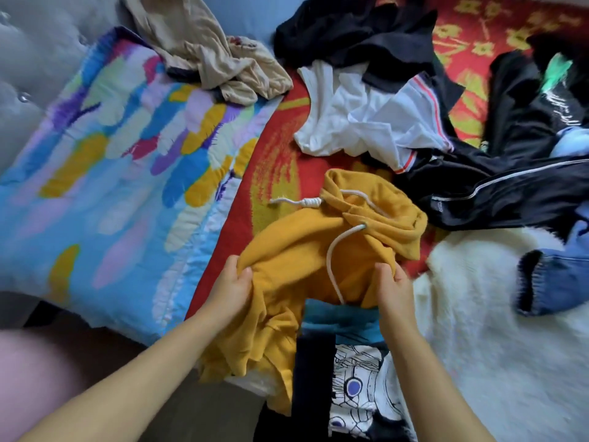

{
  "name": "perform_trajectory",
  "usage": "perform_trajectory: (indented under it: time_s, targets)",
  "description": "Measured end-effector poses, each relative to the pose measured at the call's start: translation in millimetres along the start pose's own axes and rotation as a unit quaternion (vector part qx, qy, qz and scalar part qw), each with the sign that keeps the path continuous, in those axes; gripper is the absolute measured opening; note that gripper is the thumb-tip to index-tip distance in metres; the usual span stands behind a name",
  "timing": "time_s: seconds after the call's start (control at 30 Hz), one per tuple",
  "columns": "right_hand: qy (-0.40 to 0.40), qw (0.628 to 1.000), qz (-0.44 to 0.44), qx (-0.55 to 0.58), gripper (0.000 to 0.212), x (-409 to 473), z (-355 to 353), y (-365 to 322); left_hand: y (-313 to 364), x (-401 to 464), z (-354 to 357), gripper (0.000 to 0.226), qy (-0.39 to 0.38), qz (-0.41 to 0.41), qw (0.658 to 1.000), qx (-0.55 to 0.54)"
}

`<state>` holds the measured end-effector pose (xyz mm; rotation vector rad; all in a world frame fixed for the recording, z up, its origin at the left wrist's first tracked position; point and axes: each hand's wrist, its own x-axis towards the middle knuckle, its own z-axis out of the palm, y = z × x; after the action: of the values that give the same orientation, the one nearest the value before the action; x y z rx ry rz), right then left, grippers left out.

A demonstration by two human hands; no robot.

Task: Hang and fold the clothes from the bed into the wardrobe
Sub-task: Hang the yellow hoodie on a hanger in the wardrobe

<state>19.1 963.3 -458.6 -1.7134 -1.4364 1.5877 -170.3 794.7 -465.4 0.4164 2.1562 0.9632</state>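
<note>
A mustard-yellow hoodie (306, 250) with a white drawstring lies bunched at the near edge of the bed, its hood pointing away from me. My left hand (231, 283) pinches the fabric at its left shoulder. My right hand (393, 290) grips the fabric on its right side. Part of the hoodie hangs over the bed's edge below my left hand. Beneath it lies a dark garment with a teal band and a black-and-white print (353, 378).
On the red and yellow bedspread (271, 148) lie a white garment (366, 119), black clothes (353, 30), a black track jacket (497, 189), a beige garment (204, 49) and blue jeans (554, 275). A colourful quilt (111, 173) covers the left. A white fluffy blanket (497, 346) lies right.
</note>
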Motion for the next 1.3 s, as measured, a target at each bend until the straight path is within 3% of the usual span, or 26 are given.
perform_trajectory:
  time_s: [0.07, 0.17, 0.27, 0.37, 0.43, 0.57, 0.63, 0.67, 0.73, 0.8, 0.87, 1.0, 1.1, 1.23, 1.3]
  targets:
    - [-0.021, 0.998, 0.000, 0.063, 0.013, -30, -9, -15, 3, -27, -16, 0.016, -0.031, 0.015, 0.999, 0.006]
    - [-0.063, 0.992, 0.000, 0.111, 0.031, -71, -17, -38, 6, -72, -37, 0.004, -0.115, 0.033, 0.991, 0.054]
    - [-0.146, 0.976, -0.005, 0.159, 0.018, -104, -14, -68, 8, -105, -53, 0.031, -0.152, 0.051, 0.983, 0.090]
    - [-0.231, 0.951, -0.013, 0.207, 0.039, -145, -9, -101, 12, -139, -69, 0.064, -0.178, 0.007, 0.980, 0.091]
    - [-0.261, 0.934, -0.007, 0.243, 0.045, -174, -14, -117, 15, -159, -80, 0.079, -0.140, -0.026, 0.982, 0.120]
    - [-0.327, 0.882, 0.029, 0.339, 0.011, -227, -39, -138, 36, -181, -106, 0.071, 0.085, -0.003, 0.996, 0.040]
    - [-0.349, 0.873, 0.048, 0.338, 0.047, -253, -45, -139, 50, -196, -112, 0.079, 0.076, -0.057, 0.988, -0.120]
    - [-0.362, 0.873, 0.052, 0.322, 0.057, -264, -48, -139, 55, -204, -108, 0.070, 0.032, -0.110, 0.968, -0.225]
    - [-0.398, 0.866, 0.070, 0.295, 0.052, -286, -51, -139, 60, -231, -96, 0.044, -0.050, -0.166, 0.922, -0.346]
    - [-0.437, 0.853, 0.082, 0.271, 0.033, -305, -56, -137, 67, -267, -81, 0.021, -0.048, -0.200, 0.903, -0.378]
    - [-0.459, 0.847, 0.085, 0.256, 0.028, -318, -70, -132, 64, -293, -66, 0.023, -0.003, -0.203, 0.871, -0.447]
    - [-0.434, 0.848, 0.086, 0.293, 0.031, -338, -119, -119, 56, -333, -45, 0.024, 0.059, -0.134, 0.782, -0.605]
    - [-0.370, 0.876, 0.075, 0.302, 0.038, -347, -148, -103, 60, -381, -47, 0.024, 0.102, -0.080, 0.710, -0.693]
    - [-0.377, 0.920, 0.020, 0.102, 0.028, -365, -158, -84, 63, -450, -66, 0.024, 0.127, 0.031, 0.690, -0.712]
    - [-0.418, 0.908, -0.016, -0.022, 0.044, -383, -152, -80, 66, -483, -75, 0.023, 0.132, 0.070, 0.700, -0.699]
